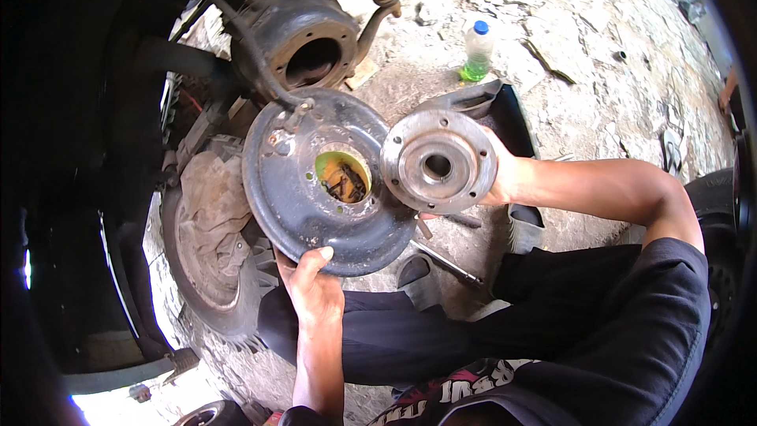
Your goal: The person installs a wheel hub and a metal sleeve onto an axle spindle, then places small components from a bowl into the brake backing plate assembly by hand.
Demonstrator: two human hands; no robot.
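Observation:
My left hand point(314, 293) grips the lower rim of a round black metal backing plate point(343, 235), its thumb on the front face. Through the plate's central hole, a yellow-green container point(325, 164) with small dark metal pieces in it shows behind. In my right hand point(505, 173) is a bare-metal wheel hub point(406, 164), its drilled flange facing up toward me, with several small holes around a central bore. The hub overlaps the plate's right edge in view; whether the two touch I cannot tell. My right fingers are mostly hidden behind the hub.
A dark drum-shaped part point(276, 31) on a vehicle's underside hangs beyond the plate. A tyre point(183, 288) with a cloth point(211, 209) lies at left. A bottle of green liquid point(476, 54) stands on the cracked floor. A ratchet-like tool point(451, 263) lies between my legs.

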